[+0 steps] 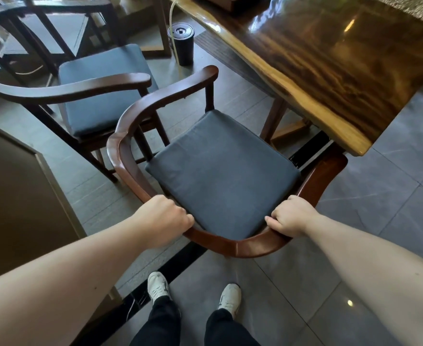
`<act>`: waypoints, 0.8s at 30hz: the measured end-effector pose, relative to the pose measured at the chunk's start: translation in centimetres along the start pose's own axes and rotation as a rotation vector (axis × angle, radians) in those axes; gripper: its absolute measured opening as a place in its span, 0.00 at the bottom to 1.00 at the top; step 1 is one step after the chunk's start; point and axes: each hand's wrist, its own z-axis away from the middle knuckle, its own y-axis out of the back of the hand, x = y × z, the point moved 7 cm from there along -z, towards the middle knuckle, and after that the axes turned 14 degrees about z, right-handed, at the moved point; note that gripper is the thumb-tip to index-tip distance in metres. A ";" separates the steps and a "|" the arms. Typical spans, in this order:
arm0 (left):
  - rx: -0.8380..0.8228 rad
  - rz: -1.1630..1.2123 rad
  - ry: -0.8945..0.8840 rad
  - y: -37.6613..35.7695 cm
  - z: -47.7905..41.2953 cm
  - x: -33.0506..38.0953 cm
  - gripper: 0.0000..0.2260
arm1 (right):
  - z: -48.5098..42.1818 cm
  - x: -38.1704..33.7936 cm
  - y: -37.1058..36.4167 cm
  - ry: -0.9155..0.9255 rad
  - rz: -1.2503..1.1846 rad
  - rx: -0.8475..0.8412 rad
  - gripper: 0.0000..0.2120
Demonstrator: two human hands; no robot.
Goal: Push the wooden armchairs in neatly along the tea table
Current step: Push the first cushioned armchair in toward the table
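A wooden armchair (120,156) with a curved back rail and a dark grey seat cushion stands in front of me, angled toward the tea table (335,78). Its right arm end sits under the table's near corner. My left hand (163,218) is shut on the back rail at the left. My right hand (290,216) is shut on the same rail at the right. A second armchair (80,88) with a matching cushion stands to the left, further from the table's edge.
A black cylindrical bin (181,43) with a hose stands on the floor beside the table's long edge. A brown cabinet (13,201) borders the left side. My feet in white shoes (158,287) stand on grey tiles behind the chair.
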 end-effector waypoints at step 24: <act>0.095 -0.072 0.097 0.4 1.7 -4.9 0.23 | -0.9 -1.7 5.2 -0.209 -0.103 -0.058 0.34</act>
